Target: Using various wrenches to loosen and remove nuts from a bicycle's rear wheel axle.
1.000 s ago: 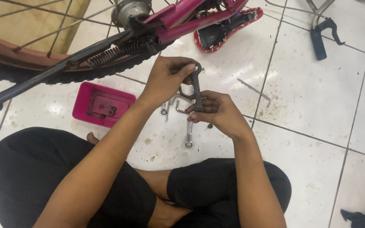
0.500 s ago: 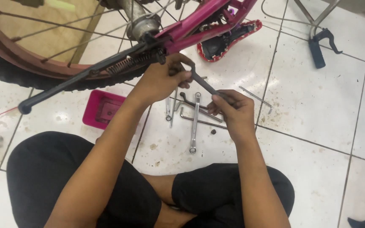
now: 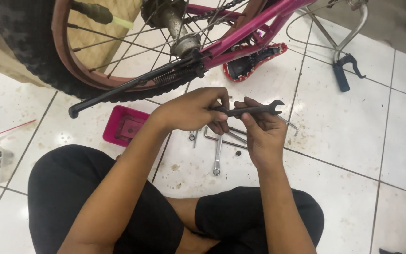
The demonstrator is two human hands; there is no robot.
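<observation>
Dark spanner (image 3: 252,110) now level between both hands (image 3: 231,117).

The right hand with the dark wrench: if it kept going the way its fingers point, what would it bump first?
Probably the left hand, right beside the right hand on the same dark metal open-ended wrench. Further on lies the pink plastic tray, though depth is unclear.

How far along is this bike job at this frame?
Done: tools are laid out on the tiled floor beside the pink tray. In hand: left hand and right hand share a grip on a dark open-end wrench. Left: wrench is not yet on the rear wheel hub.
</observation>
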